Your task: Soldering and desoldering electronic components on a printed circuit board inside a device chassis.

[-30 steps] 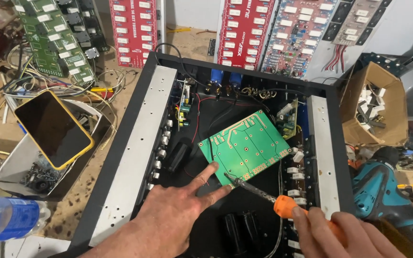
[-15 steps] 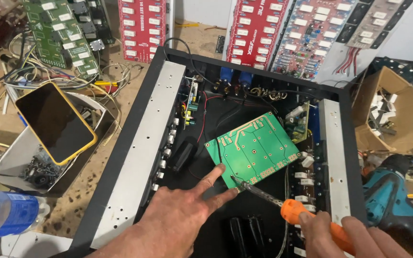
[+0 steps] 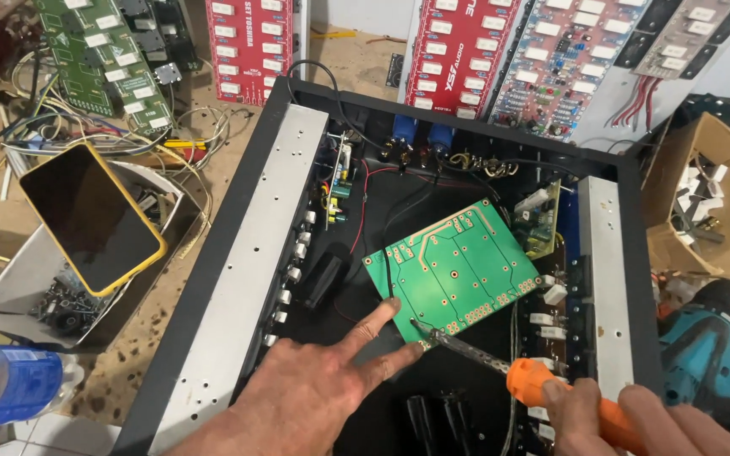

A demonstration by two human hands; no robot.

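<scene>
Creeping further up along the green circuit board (image 3: 454, 272), the left hand (image 3: 314, 401) is spreading two fingers against its near corner, holding nothing, while the right hand (image 3: 627, 418) is gripping the orange screwdriver (image 3: 551, 384), tip just beside those fingertips.

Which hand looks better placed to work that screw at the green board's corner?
Probably the right hand: it grips the orange-handled screwdriver, whose tip sits at the green board corner. The left hand only presses fingertips on the board's edge.
</scene>
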